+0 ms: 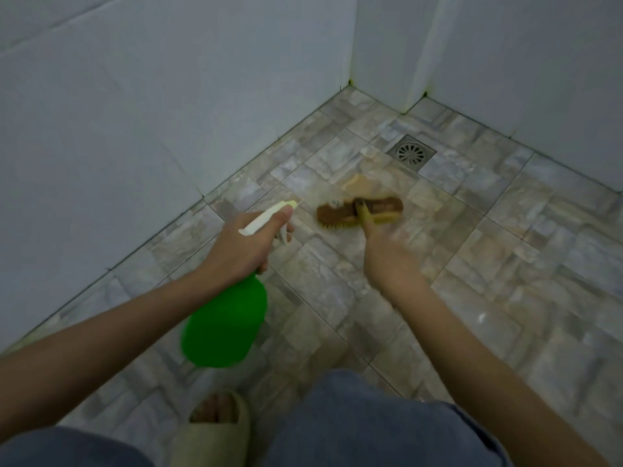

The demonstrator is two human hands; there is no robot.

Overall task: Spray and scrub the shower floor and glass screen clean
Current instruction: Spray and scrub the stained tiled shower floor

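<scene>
Floor stage in hand: spraying and scrubbing together, near the corner of the shower floor (488,291). Glass screen not identifiable in view; judged not yet started.

Left hand (242,251) wrapped around the neck of the green spray bottle (224,326), nozzle aimed forward and down at the tiles just short of the brush. Fingers (285,214) curled around the white trigger head; whether the trigger is being squeezed, cannot tell. Bottle body hanging below the wrist, clear of the floor.

Right hand (387,254) closed on the yellow handle of the scrub brush (360,210); motion blur over the hand, exact finger placement unclear, but grip appears closed around the handle. Brush head lying across the tiles ahead of the fingers, bristles down, touching the floor. Drain (411,152) beyond the brush, near but apart. Yellowish smear on the tile between brush and drain.

Next move, as judged: keep bristles pressed flat, work toward the drain, wet the dry tiles ahead of each pass. Risk: slippery footing on wet tile, slipper (215,429) close behind.
</scene>
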